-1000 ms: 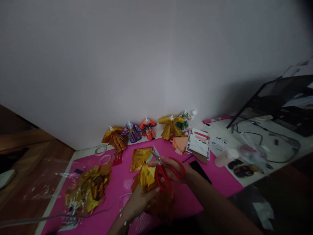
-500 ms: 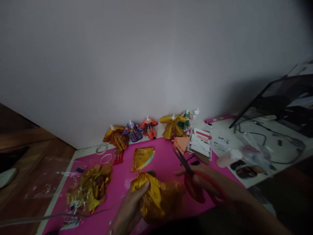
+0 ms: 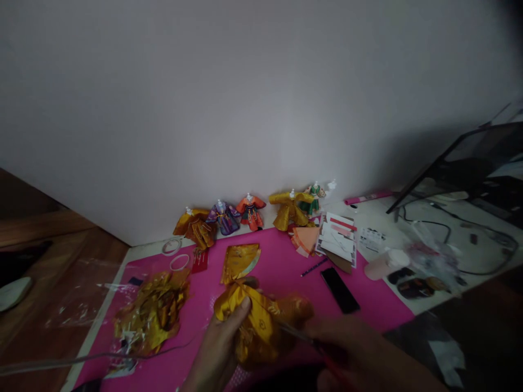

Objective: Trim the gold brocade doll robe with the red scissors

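Bunched golden fabric (image 3: 258,326) is pinched in my left hand (image 3: 220,340), thumb on top, above the pink mat (image 3: 278,258). My right hand (image 3: 347,345), blurred, grips red-handled scissors (image 3: 300,334), whose blades point left and touch the right part of the fabric. Whether the blades are parted is hard to tell. Just beyond my left hand, a fan-shaped golden piece (image 3: 241,261) lies flat on the mat. A heap of golden scraps (image 3: 157,307) in clear plastic sits at the left.
Small dressed figures, one in an orange robe (image 3: 250,211), stand along the wall. A black phone (image 3: 340,290), a dark pen (image 3: 314,267) and stacked cards (image 3: 337,237) lie at the right. Beyond them are a pale bottle (image 3: 386,263), cables and a dark screen (image 3: 469,174).
My right hand and the scissors have moved down and left to the fabric, uncovering the phone. My left hand still holds the fabric in nearly the same place.
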Available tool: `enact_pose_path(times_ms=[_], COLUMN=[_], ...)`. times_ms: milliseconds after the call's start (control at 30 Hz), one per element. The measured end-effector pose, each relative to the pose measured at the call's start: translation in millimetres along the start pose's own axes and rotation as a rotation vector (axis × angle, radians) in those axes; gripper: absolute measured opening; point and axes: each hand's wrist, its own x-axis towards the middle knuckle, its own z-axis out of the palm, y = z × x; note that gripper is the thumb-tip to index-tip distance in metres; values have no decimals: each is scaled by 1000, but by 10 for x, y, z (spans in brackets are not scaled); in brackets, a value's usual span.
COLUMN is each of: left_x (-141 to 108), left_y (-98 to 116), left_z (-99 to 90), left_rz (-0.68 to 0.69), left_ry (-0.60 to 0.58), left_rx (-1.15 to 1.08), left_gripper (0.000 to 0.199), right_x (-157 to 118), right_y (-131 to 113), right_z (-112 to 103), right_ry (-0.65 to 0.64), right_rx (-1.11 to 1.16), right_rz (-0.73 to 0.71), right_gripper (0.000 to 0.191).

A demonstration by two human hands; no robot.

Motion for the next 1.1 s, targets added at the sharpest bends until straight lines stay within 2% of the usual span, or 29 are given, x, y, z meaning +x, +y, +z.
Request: enact_pose_path(times_ms=[167, 300, 400, 533, 667, 833, 933, 1100], left_x=[-46, -100, -122, -119, -110, -86, -89, -168], left_y=[69, 135, 153, 159, 137, 59, 55, 127], left_z=[50, 90, 99, 115, 110, 64, 88, 210], left_rz=[34, -37, -40, -19, 27, 105, 119, 137], left_ry=[4, -91, -133, -171, -87, -47, -10, 3], left_rx=[48, 25, 50, 90, 174, 222, 194, 99], left_gripper=[60, 62, 60, 51, 60, 56, 66, 55], right_x=[-44, -2, 60, 99, 100, 127, 137, 128], right_y=[-77, -50, 2, 71, 151, 160, 131, 100], right_z=[42, 61, 68, 94, 139, 157, 157, 173], right_ry=[63, 107, 96, 99, 151, 158, 164, 187], right_rx=[-35, -63, -125, -183, -177, -121, -132, -141], right_rz=[124, 56, 21, 58, -5, 13, 14, -58], right_gripper=[37, 35, 31, 46, 55, 56, 63, 56])
